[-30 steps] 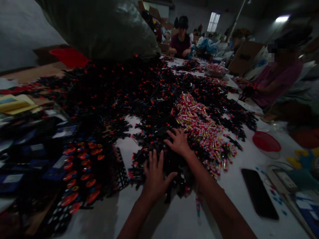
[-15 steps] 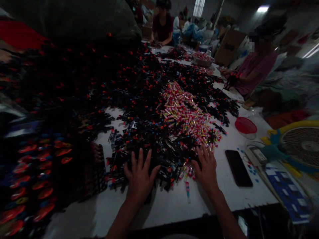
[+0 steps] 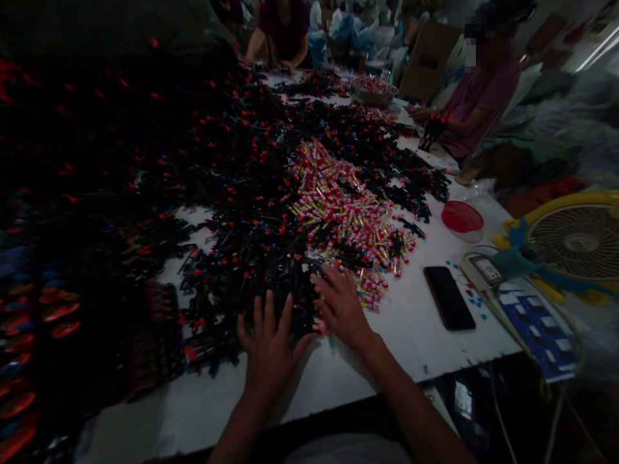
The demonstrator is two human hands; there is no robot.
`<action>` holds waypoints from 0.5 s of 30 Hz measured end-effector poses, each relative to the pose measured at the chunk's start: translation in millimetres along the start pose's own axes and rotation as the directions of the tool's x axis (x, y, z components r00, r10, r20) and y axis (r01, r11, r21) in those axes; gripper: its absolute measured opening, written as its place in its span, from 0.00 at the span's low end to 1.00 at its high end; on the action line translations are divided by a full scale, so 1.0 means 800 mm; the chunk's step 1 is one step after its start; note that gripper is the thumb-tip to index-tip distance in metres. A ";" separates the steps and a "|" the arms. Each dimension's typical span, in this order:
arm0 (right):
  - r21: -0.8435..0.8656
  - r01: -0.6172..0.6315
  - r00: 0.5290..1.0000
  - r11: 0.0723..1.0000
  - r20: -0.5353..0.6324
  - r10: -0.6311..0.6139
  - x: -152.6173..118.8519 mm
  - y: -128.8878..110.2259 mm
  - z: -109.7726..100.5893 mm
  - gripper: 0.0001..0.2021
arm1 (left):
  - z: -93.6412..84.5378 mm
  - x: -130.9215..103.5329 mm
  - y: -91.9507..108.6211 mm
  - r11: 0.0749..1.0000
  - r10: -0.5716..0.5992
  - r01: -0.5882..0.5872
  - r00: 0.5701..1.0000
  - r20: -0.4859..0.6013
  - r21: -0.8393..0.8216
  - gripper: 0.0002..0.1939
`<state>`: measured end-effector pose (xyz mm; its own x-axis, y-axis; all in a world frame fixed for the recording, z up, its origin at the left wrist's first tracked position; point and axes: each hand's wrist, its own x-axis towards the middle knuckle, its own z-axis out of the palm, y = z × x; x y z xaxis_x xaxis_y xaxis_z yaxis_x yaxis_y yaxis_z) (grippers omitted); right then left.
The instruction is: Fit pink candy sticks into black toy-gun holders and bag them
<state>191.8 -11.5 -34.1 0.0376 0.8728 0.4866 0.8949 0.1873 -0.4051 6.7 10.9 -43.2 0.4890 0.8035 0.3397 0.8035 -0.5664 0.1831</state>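
My left hand (image 3: 268,345) lies with fingers spread at the near edge of a heap of small black plastic toy pieces (image 3: 232,277) tipped with orange and blue. Close by on its right, my right hand (image 3: 342,306) rests with fingers stretched against the same heap. Neither hand grips a piece. Beyond my right hand spreads a pile of small pink, white and yellow tubes (image 3: 338,200). A few tubes show between my hands, partly covered by my right fingers.
A black phone (image 3: 449,298), a red basket (image 3: 462,217), a blue card sheet (image 3: 538,332) and a yellow fan (image 3: 580,240) stand at the right. Round orange-rimmed items (image 3: 58,312) line the left. A co-worker in a purple shirt (image 3: 476,116) holds black pieces; another person (image 3: 283,32) works at the far end.
My right hand has moved left along the heap's near edge, closer to my left hand, pushing pieces together. My left hand stays nearly in place. The view has shifted slightly down and right.
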 end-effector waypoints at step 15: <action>-0.274 -0.434 0.888 0.858 0.028 0.458 -0.059 0.072 -0.054 0.18 | -0.001 0.002 0.004 1.000 -0.008 0.008 1.000 0.018 -0.024 0.38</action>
<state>261.0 -61.0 -47.1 0.4312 0.8737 0.2253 0.8735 -0.3415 -0.3470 9.9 9.9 -41.0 0.4884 0.8111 0.3217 0.7994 -0.5637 0.2076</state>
